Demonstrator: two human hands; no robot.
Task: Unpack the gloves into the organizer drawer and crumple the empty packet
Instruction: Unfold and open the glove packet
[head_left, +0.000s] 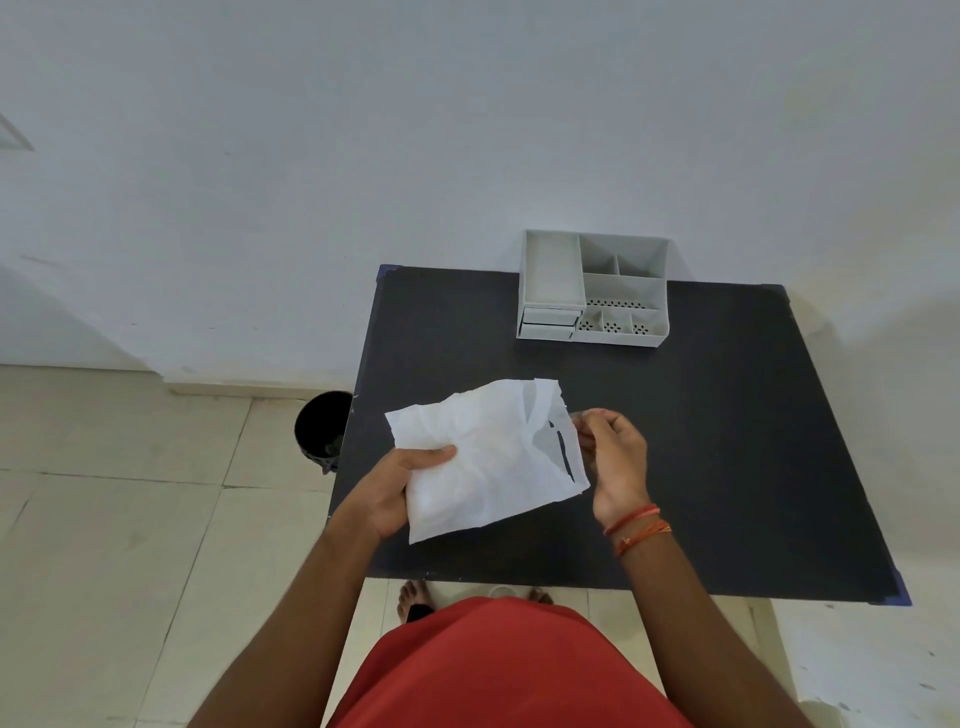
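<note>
Packet (483, 462) hangs above the table (727, 415), thin, limp, crinkly. My left hand (400, 488) clamps its closed lower edge; my right hand (613, 457) pinches the torn mouth. Organizer (592, 286) stands well apart, drawers closed. Gloves inside likely slippery: grip near the opening.

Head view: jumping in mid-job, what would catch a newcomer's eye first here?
First the white packet, held above the near half of the black table: the left hand grips its left edge while the right hand pinches at its torn right end. Next the grey organizer at the table's far edge by the wall, its drawers looking closed.
</note>
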